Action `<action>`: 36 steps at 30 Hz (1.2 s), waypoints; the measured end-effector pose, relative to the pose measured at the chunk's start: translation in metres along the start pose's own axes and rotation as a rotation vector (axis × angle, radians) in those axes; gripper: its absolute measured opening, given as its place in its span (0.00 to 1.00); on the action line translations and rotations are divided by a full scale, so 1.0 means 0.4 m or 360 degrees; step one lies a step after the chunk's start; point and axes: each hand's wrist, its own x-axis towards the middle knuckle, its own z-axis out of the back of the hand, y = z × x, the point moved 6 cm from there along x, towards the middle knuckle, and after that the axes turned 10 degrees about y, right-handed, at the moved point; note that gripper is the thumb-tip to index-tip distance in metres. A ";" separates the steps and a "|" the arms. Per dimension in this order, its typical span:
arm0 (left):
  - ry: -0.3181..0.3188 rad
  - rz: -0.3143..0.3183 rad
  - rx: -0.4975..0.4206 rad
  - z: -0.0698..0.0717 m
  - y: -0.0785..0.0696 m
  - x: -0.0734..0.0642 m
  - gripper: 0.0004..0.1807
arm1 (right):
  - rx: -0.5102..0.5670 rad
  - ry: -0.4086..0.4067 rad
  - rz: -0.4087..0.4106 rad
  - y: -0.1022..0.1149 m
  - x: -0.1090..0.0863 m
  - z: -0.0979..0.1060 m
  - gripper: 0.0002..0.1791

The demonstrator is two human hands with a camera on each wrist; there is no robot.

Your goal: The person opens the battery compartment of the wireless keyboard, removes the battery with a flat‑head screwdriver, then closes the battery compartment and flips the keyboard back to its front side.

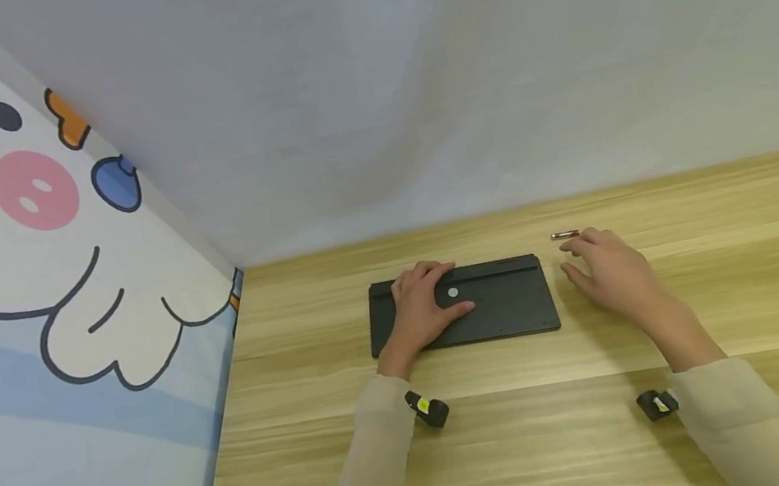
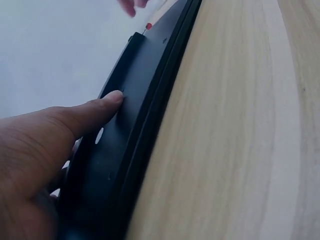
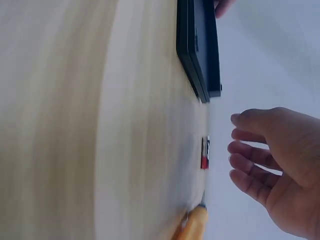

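Observation:
A black keyboard [image 1: 506,305] lies face down on the wooden table, a round white spot on its underside. My left hand [image 1: 420,309] rests across its left half, with the fingers near the far edge and the thumb [image 2: 100,110] lying on the flat underside. Just beyond the keyboard's right end is a small battery [image 1: 565,235], red and dark in the right wrist view. Close to that battery my right hand [image 1: 614,274] hovers above the table, fingers loosely bent and nothing between them.
An orange handle [image 3: 194,224] lies past the battery in the right wrist view; what it belongs to is unclear. A pale wall [image 1: 452,101] rises behind the table [image 1: 533,414]. On the left stands a panel [image 1: 113,348] with cartoon drawings.

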 end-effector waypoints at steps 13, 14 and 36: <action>0.0104 -0.0002 0.0069 -0.004 -0.033 0.008 0.42 | 0.0009 -0.0136 -0.0167 -0.071 -0.091 0.028 0.18; 0.0109 -0.0003 0.0069 -0.004 -0.035 0.009 0.42 | 0.0011 -0.0143 -0.0181 -0.077 -0.097 0.029 0.18; 0.0237 0.0009 0.0241 -0.021 -0.096 0.035 0.47 | 0.0091 -0.0089 -0.0345 -0.137 -0.135 0.020 0.14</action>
